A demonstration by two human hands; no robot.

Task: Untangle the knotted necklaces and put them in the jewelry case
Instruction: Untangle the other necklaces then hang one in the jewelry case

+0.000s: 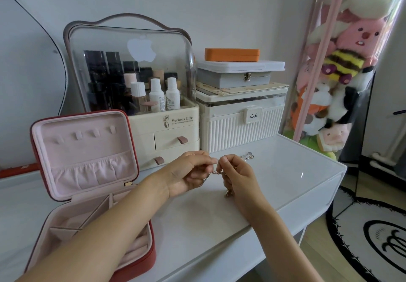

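Above the white tabletop (219,226), my left hand (189,173) and my right hand (237,176) pinch a thin gold-coloured necklace (216,172) between their fingertips. A short stretch of chain spans the gap between the hands, and a small bunch of it hangs below my right hand (228,192). A silver necklace (248,156) lies on the table just behind my right hand. The red jewelry case (140,257) with pink lining stands open at the left, its lid (83,150) upright; my left forearm crosses over its tray.
Behind the hands stand a cream cosmetics organiser (167,132) with a clear dome and a ribbed white box (241,125) stacked with a grey case and an orange case (231,54). The table's right edge drops off to a rug (373,237). Plush toys (342,62) hang at the right.
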